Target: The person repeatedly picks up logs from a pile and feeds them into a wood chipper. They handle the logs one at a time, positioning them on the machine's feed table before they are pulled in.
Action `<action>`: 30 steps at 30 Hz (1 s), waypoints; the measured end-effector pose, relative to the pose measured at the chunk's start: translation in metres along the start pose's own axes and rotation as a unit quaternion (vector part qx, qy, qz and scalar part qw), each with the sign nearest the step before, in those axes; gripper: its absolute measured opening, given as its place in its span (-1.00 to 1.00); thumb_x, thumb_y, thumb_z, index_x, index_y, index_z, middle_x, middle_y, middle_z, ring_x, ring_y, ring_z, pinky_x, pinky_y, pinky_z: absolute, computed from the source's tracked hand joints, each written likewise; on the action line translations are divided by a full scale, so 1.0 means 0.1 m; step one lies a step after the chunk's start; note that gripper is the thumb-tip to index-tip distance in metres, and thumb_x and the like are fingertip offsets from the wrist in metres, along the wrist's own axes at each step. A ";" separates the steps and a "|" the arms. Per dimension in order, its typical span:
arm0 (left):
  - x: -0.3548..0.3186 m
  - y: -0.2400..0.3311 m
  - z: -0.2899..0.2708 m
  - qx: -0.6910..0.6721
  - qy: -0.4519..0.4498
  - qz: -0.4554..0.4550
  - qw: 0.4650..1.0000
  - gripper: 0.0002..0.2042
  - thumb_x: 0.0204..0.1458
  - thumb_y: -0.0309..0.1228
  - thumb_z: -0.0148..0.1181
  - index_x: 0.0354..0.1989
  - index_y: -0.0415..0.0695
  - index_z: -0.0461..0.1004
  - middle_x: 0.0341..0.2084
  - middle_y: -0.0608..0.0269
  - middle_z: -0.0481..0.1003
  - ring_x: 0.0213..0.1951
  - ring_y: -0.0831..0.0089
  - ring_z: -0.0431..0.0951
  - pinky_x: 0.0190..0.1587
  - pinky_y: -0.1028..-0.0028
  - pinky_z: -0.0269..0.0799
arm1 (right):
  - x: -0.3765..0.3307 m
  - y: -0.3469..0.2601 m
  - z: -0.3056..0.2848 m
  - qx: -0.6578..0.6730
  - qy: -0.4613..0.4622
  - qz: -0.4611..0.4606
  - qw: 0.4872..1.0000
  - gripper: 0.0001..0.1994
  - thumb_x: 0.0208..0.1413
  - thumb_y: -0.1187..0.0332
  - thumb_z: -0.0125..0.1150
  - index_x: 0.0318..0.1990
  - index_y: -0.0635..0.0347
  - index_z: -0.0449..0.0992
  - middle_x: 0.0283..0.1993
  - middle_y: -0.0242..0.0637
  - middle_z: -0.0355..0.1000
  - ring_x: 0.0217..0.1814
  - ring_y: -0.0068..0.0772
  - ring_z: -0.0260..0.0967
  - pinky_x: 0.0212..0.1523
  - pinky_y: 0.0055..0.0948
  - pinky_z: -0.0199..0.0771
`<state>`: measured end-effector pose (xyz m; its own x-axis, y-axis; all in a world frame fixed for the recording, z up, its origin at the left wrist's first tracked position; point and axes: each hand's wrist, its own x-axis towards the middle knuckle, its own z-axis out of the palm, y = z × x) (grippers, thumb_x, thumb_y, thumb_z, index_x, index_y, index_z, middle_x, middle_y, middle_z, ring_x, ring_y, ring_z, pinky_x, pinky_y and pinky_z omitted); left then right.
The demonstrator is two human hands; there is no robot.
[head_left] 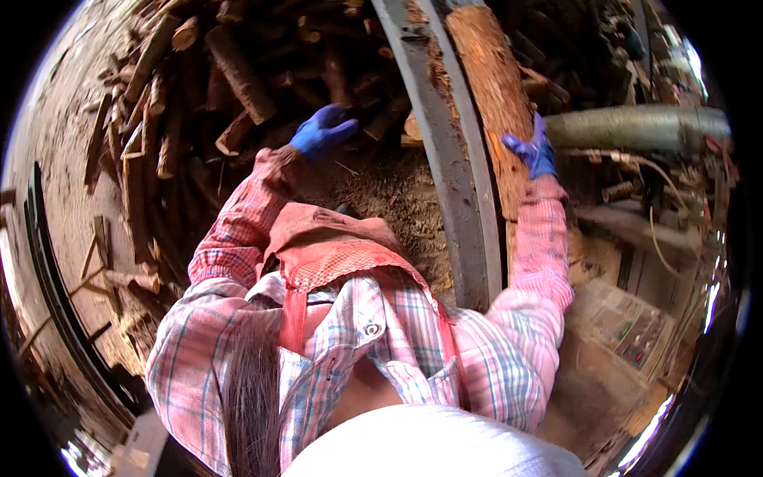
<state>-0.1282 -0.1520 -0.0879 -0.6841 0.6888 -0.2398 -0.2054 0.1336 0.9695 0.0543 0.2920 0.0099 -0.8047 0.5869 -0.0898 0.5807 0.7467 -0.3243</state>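
My left hand (324, 132), in a blue glove, is raised in front of the log pile. Its thumb stands apart from the fingers, and nothing shows in it. Along the right side of a long grey metal beam lies a thick log (494, 95) with reddish-brown, stripped wood. My right hand (534, 149), also gloved in blue, holds this log by its right side, with the thumb over the top. The grey beam (445, 135) runs from the far edge down toward my body, worn and rusty in places.
Many cut logs (238, 75) are heaped at the far left. To the right, a thick greenish metal cylinder (636, 129) lies crosswise, with a thin pale hose (664, 179) near it. A printed sheet (624, 326) lies on a surface at the right. Dirt and wood scraps (397, 199) cover the ground.
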 end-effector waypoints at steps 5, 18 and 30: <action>-0.99 -1.59 -1.20 0.110 0.161 -0.220 0.956 -0.14 -0.16 0.10 0.27 0.18 -0.32 0.17 0.08 -0.08 0.34 0.13 0.16 0.33 0.16 0.32 0.22 | -0.22 0.09 -0.01 -0.049 0.008 -0.002 0.999 0.01 -0.34 0.01 0.49 0.26 0.25 0.04 0.19 0.07 0.21 0.20 0.01 0.20 0.18 -0.12 0.22; -0.16 -2.95 -2.86 -0.187 0.258 -0.262 0.911 -0.55 0.00 -0.01 0.17 -0.28 -0.24 0.55 -0.41 0.20 0.54 -0.34 0.44 0.50 -0.24 0.46 0.39 | 0.68 -3.67 3.46 0.068 -0.296 -0.367 0.879 -0.15 -0.22 -0.10 0.33 0.17 0.30 0.23 0.18 0.07 0.24 0.23 -0.02 0.20 0.23 -0.24 0.20; 2.61 -3.96 -5.21 -0.294 0.454 -0.234 0.808 -0.45 0.02 0.14 0.03 -0.33 -0.21 0.54 -0.70 0.30 0.37 -0.63 0.47 0.27 -0.49 0.40 0.28 | 2.28 -5.00 6.89 0.299 -0.417 -0.005 0.858 0.08 -0.24 0.05 0.48 0.32 0.34 -0.14 0.38 0.09 -0.13 0.40 -0.02 -0.11 0.31 -0.13 0.01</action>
<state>-0.5903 -0.3962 -0.5605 -0.6117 -0.1819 -0.7699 -0.7045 -0.3175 0.6347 -0.5048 -0.1630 -0.4975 -0.7623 -0.0338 -0.6463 0.6069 0.3097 -0.7320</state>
